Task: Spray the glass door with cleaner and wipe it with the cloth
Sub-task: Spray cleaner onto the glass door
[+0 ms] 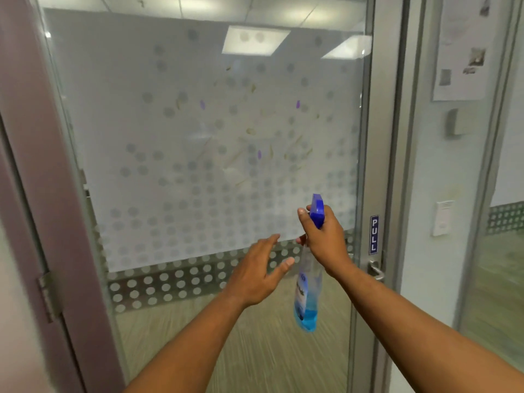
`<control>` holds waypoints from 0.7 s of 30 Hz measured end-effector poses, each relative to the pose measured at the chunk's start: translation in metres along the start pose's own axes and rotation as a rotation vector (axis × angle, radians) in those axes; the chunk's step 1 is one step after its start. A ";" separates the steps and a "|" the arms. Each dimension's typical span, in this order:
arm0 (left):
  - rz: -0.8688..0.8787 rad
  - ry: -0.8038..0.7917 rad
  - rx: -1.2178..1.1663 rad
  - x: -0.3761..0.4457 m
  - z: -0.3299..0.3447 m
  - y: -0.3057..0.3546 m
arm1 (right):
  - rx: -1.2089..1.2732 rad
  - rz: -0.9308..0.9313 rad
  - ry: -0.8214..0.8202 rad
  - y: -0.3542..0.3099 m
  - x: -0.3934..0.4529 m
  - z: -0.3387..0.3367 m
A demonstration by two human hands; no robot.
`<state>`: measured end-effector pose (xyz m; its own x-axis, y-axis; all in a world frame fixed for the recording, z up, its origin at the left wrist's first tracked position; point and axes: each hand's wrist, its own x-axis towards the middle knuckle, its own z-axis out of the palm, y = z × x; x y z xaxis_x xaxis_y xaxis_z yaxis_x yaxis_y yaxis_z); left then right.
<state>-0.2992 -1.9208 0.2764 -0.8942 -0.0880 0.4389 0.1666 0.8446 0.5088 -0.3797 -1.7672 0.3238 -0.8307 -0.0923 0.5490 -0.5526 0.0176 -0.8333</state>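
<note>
The glass door fills the view, frosted with a grey dot pattern and marked with yellowish smears and small purple spots near its middle. My right hand grips the neck of a clear spray bottle with a blue trigger head and blue liquid in its lower part; its nozzle points at the glass. My left hand hovers just left of the bottle, fingers spread, holding nothing. No cloth is in view.
A metal door frame with a blue PULL label and a lever handle stands right of my hand. A brown frame with a hinge borders the left. The wall at right carries a paper sheet and a white switch box.
</note>
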 end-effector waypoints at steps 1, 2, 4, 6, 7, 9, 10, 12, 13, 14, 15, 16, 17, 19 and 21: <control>0.030 0.030 0.065 0.009 -0.005 0.008 | -0.005 -0.012 0.012 -0.003 0.010 -0.009; 0.055 0.067 0.128 0.019 -0.011 0.015 | -0.014 -0.027 0.022 -0.006 0.020 -0.016; 0.070 0.134 0.219 0.040 -0.024 0.031 | -0.026 -0.065 0.038 -0.016 0.042 -0.031; 0.057 0.159 0.246 0.059 -0.038 0.047 | -0.037 -0.099 0.055 -0.028 0.064 -0.039; 0.054 0.150 0.236 0.067 -0.043 0.056 | -0.033 -0.112 0.068 -0.035 0.073 -0.042; 0.055 0.099 0.203 0.079 -0.051 0.075 | 0.004 -0.138 0.099 -0.051 0.091 -0.045; 0.058 0.072 0.191 0.083 -0.053 0.082 | 0.020 -0.150 0.110 -0.059 0.098 -0.046; 0.063 0.039 0.171 0.089 -0.052 0.095 | 0.048 -0.171 0.123 -0.076 0.112 -0.045; 0.060 0.033 0.153 0.091 -0.051 0.098 | 0.067 -0.178 0.130 -0.084 0.118 -0.045; 0.053 0.030 0.134 0.093 -0.049 0.101 | 0.092 -0.183 0.133 -0.092 0.123 -0.044; 0.044 0.029 0.114 0.094 -0.048 0.104 | 0.114 -0.189 0.132 -0.099 0.127 -0.043; 0.031 0.032 0.099 0.095 -0.047 0.106 | 0.130 -0.194 0.124 -0.106 0.131 -0.041; 0.018 0.040 0.088 0.096 -0.048 0.108 | 0.142 -0.195 0.112 -0.113 0.134 -0.039; -0.004 0.067 0.081 0.097 -0.052 0.111 | 0.166 -0.193 0.094 -0.124 0.139 -0.034; -0.026 0.098 0.084 0.096 -0.060 0.109 | 0.194 -0.201 0.089 -0.135 0.143 -0.029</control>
<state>-0.3420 -1.8690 0.4185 -0.8523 -0.1579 0.4987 0.1050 0.8824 0.4587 -0.4263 -1.7537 0.5165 -0.7130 0.0130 0.7010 -0.6909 -0.1839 -0.6992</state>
